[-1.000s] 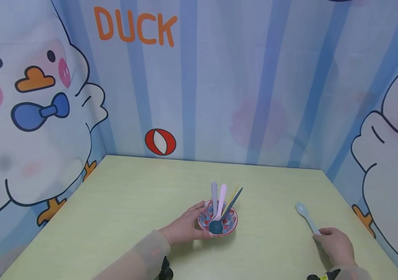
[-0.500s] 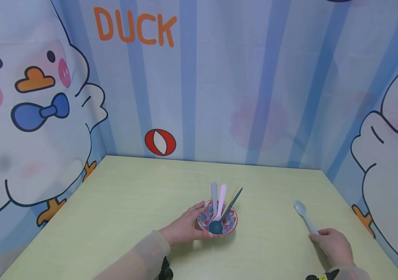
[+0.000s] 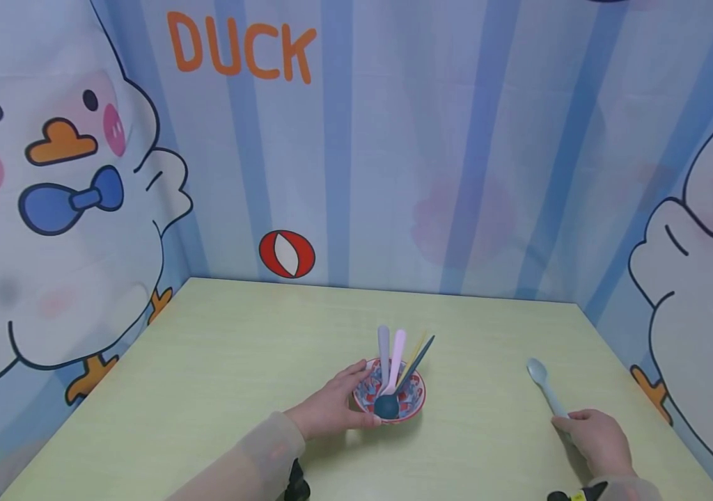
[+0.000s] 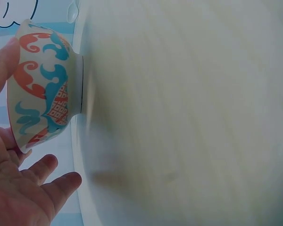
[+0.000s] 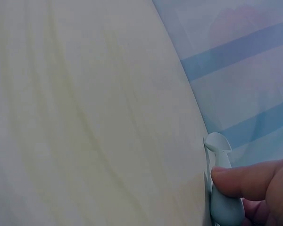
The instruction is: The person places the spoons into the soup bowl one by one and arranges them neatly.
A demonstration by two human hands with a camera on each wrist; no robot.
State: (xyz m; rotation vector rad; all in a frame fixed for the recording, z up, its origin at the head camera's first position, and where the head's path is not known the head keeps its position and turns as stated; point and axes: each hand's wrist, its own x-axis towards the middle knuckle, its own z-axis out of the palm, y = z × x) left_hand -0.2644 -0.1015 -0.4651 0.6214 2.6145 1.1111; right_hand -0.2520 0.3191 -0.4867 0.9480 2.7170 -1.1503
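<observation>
My left hand [image 3: 335, 403] grips the near-left rim of a small red-and-blue patterned bowl [image 3: 416, 400], thumb at the near side and fingers at the left. In the bowl lean a grey-lavender utensil [image 3: 384, 348], a pink utensil [image 3: 397, 348], a thin yellow handle [image 3: 420, 344] and a dark teal spoon [image 3: 386, 406]. The left wrist view shows the bowl's outer wall [image 4: 47, 89] between thumb and fingers. To the right, my right hand [image 3: 597, 440] pinches the handle end of a pale blue spoon [image 3: 538, 374], its head pointing away. Curled right fingers are partly hidden.
A pale yellow-green table [image 3: 256, 334] lies under everything. Behind it and at both sides hangs a blue striped curtain [image 3: 394, 139] with cartoon ducks. Table surface extends between the bowl and the pale blue spoon.
My right hand has shifted slightly left with the pale blue spoon, then stayed nearly still. My left hand and the bowl have kept their place.
</observation>
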